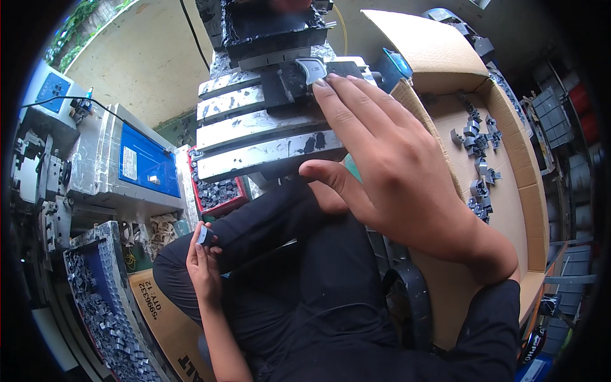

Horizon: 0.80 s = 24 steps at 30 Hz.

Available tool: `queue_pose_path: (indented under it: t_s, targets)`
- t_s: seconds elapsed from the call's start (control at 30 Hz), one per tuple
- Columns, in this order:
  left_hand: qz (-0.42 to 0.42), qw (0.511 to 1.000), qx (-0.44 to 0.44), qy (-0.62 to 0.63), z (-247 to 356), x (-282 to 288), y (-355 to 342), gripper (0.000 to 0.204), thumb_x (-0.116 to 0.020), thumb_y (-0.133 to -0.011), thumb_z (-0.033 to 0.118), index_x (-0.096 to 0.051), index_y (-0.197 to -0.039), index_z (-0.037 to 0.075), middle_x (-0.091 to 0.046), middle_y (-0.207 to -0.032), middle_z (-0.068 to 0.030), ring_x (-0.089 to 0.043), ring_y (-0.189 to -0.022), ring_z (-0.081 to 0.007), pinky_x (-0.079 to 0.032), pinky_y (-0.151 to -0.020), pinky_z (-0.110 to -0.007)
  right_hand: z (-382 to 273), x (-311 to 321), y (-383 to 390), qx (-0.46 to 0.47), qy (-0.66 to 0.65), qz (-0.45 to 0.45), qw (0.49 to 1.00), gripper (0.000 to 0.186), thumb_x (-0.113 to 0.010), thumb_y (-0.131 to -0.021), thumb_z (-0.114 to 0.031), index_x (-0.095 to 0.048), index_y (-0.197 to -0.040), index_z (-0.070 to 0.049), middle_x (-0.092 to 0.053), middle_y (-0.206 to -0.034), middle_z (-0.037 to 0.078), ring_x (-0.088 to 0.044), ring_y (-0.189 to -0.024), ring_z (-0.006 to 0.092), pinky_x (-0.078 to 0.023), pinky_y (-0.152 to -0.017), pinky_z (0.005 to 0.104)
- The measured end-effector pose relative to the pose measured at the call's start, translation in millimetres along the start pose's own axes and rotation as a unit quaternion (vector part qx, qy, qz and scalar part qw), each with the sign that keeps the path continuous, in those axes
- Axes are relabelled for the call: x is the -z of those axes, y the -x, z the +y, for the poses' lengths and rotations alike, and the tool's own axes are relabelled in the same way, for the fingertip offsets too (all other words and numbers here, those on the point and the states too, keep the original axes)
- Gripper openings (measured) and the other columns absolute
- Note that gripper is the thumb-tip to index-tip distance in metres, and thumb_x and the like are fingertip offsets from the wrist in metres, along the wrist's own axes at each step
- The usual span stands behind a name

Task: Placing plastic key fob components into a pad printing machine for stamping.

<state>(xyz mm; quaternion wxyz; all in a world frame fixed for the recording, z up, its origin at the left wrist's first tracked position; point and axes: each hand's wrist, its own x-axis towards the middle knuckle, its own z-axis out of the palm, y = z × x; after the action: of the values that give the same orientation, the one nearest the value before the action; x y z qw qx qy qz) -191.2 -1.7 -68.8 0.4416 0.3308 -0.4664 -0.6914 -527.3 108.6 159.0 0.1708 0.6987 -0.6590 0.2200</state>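
My right hand (388,146) reaches forward over the slotted metal machine table (254,149), fingers stretched and thumb apart. Its fingertips are at the lower edge of a curved light-grey plastic piece (312,70) with a small dark mark; whether they press on it I cannot tell. That piece sits on a black fixture block (280,88) under the dark machine head (275,35). Low at the left, by my knee, my left hand (205,267) pinches a small grey plastic piece (203,235) between thumb and fingers, a pale face showing.
At right stands an open cardboard box (534,216) with several grey pieces inside. A red bin (219,207) of small dark parts sits below the table's left side. Far left are a blue-panelled machine cabinet (149,162) and a parts-filled crate (105,305).
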Motion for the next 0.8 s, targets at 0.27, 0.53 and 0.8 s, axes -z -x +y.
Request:
queue_pose_path:
  t_s: [0.27, 0.53, 0.8]
  targets:
    - [0.011, 1.000, 0.014, -0.014, 1.8, -3.5, 1.0, 0.054, -0.053, -0.114, 0.028, -0.045, -0.158, -0.003, -0.057, -0.148, -0.0110, -0.057, -0.117, -0.0159, -0.048, -0.091, -0.027, 0.0, -0.7, -0.1, 0.001, -0.001, 0.002, 1.000, 0.068, -0.079, -0.093, -0.034, -0.059, -0.139, 0.013, -0.066, -0.135, 0.031, -0.062, -0.130, 0.0471, -0.048, -0.111, 0.0508]
    - [0.003, 1.000, 0.011, -0.010, 0.0, -0.7, 0.4, 0.054, -0.054, -0.114, 0.026, -0.045, -0.158, -0.004, -0.057, -0.149, -0.0118, -0.057, -0.117, -0.0160, -0.048, -0.091, -0.027, -0.4, -0.2, 0.2, -0.001, 0.002, 0.000, 1.000, 0.068, -0.080, -0.093, -0.032, -0.060, -0.139, 0.013, -0.066, -0.135, 0.031, -0.062, -0.129, 0.0468, -0.049, -0.110, 0.0505]
    - [-0.004, 1.000, 0.000, 0.001, -2.3, 1.8, -0.1, 0.048, -0.048, -0.116, 0.020, -0.046, -0.158, -0.003, -0.059, -0.148, -0.0138, -0.061, -0.117, -0.0161, -0.052, -0.092, -0.027, -0.9, -0.2, 0.5, -0.004, 0.003, 0.000, 1.000, 0.068, -0.080, -0.092, -0.033, -0.060, -0.138, 0.013, -0.066, -0.135, 0.031, -0.062, -0.129, 0.0463, -0.049, -0.110, 0.0503]
